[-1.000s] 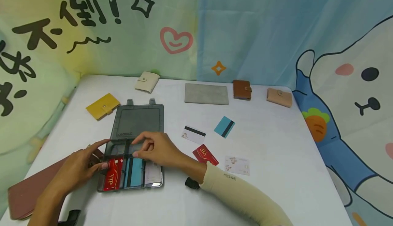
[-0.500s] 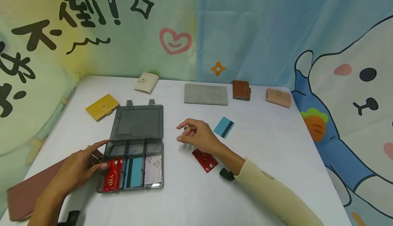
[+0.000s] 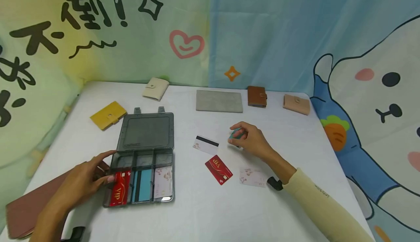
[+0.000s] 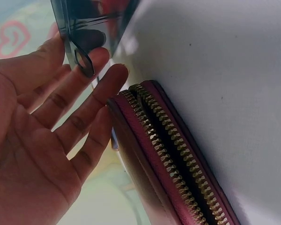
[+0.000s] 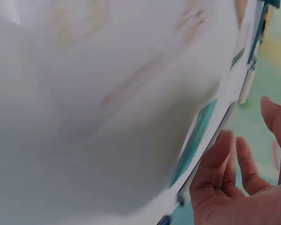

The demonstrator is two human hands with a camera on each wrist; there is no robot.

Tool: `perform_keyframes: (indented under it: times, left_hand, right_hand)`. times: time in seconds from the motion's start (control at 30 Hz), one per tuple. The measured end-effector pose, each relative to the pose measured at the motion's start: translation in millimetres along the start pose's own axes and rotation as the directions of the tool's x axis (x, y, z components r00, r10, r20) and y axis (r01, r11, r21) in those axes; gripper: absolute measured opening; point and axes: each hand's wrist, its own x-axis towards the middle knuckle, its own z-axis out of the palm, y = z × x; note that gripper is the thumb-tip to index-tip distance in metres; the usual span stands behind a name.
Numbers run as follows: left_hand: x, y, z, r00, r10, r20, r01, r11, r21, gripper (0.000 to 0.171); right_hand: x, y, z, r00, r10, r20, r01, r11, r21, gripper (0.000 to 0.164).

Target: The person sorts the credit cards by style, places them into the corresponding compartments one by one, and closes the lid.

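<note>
My right hand [image 3: 251, 139] is over a blue card [image 3: 237, 133] with a dark stripe, partly covered by the fingers. In the right wrist view the thumb stands apart from the fingers, and the blue card [image 5: 196, 140] lies on the table near them. My left hand [image 3: 83, 180] touches the left side of a grey transparent compartment box [image 3: 147, 130], lid folded back. Its fingers [image 4: 61, 98] look spread and fairly straight beside the box's clasp [image 4: 83, 58]. In the front compartments lie a red VIP card [image 3: 120, 189], a blue striped card [image 3: 142, 185] and a pale floral card [image 3: 163, 181].
Right of the box lie a white striped card [image 3: 206, 145], a red VIP card [image 3: 218, 169] and a pale floral card [image 3: 252, 177]. A brownish-red zip wallet [image 3: 36, 205] is beside my left arm. Yellow [image 3: 108, 115], cream [image 3: 155, 88], grey [image 3: 219, 101], brown [image 3: 257, 96] and tan [image 3: 296, 104] wallets lie farther back.
My right hand has moved from above the box rightward, past the white striped card, to the blue card. The left hand has stayed at the box's left side.
</note>
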Motion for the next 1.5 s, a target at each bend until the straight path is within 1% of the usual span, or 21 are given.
perform_keyframes:
  times: [0.17,0.23,0.33,0.47,0.53,0.67,0.8,0.93,1.03,1.1,1.2,1.33,1.4,1.5]
  left_hand:
    - [-0.1,-0.1,-0.3,1.000,-0.007,0.011,0.006,1.000,0.009,0.075]
    - [0.1,0.1,-0.6,1.000,-0.016,0.022,0.016,1.000,0.008,0.075]
    - [0.1,0.8,-1.5,0.999,-0.034,0.042,0.034,0.999,0.003,0.075]
    - [0.2,2.0,-2.2,0.997,-0.052,0.064,0.053,0.999,-0.005,0.075]
    - [0.6,2.6,-2.6,0.996,-0.059,0.068,0.060,0.998,-0.010,0.075]
    - [1.0,3.7,-3.1,0.995,-0.070,0.075,0.072,0.997,-0.017,0.075]
    - [1.0,4.2,-2.9,0.994,-0.076,0.074,0.077,0.997,-0.010,0.075]
    - [0.6,4.1,-2.8,0.996,-0.066,0.065,0.066,0.998,-0.006,0.075]
    - [0.3,3.3,-2.9,0.997,-0.052,0.058,0.052,0.999,-0.006,0.075]
    - [0.2,2.9,-2.7,0.998,-0.046,0.052,0.046,0.999,-0.002,0.075]
    - [0.1,2.3,-2.3,0.998,-0.040,0.040,0.039,0.999,0.004,0.075]
    - [-0.1,1.6,-1.6,0.999,-0.038,0.033,0.038,0.999,0.006,0.074]
    - [-0.2,1.5,-1.3,0.999,-0.039,0.036,0.039,0.999,0.004,0.074]
    - [-0.1,2.2,-1.5,0.998,-0.042,0.039,0.042,0.999,0.002,0.074]
  right_hand:
    - [-1.0,14.8,-14.6,0.994,0.103,-0.027,-0.105,0.992,-0.067,0.052]
    - [0.1,19.3,-16.9,0.989,0.147,-0.033,-0.150,0.984,-0.102,0.055]
    - [2.4,22.5,-18.0,0.982,0.185,-0.048,-0.190,0.971,-0.141,0.062]
    - [6.8,21.2,-15.9,0.978,0.193,-0.076,-0.204,0.959,-0.196,0.069]
    - [9.5,20.0,-12.9,0.978,0.195,-0.081,-0.208,0.951,-0.227,0.070]
    - [13.1,16.2,-5.3,0.973,0.216,-0.083,-0.231,0.933,-0.275,0.064]
    - [14.6,10.1,0.2,0.970,0.230,-0.083,-0.244,0.931,-0.270,0.058]
    - [15.9,6.1,2.6,0.980,0.182,-0.077,-0.194,0.958,-0.212,0.052]
    - [16.3,5.4,5.6,0.991,0.100,-0.084,-0.109,0.988,-0.112,0.043]
    - [15.0,2.9,8.7,0.994,0.038,-0.102,-0.043,0.998,-0.051,0.036]
    - [11.6,-6.5,15.6,0.990,-0.037,-0.136,0.040,0.999,0.018,0.031]
    - [5.2,-28.6,26.0,0.985,-0.078,-0.152,0.091,0.993,0.078,0.029]
    - [1.6,-41.3,31.5,0.986,-0.098,-0.134,0.114,0.987,0.116,0.029]
    - [-4.1,-59.6,41.0,0.987,-0.137,-0.081,0.149,0.973,0.174,0.028]
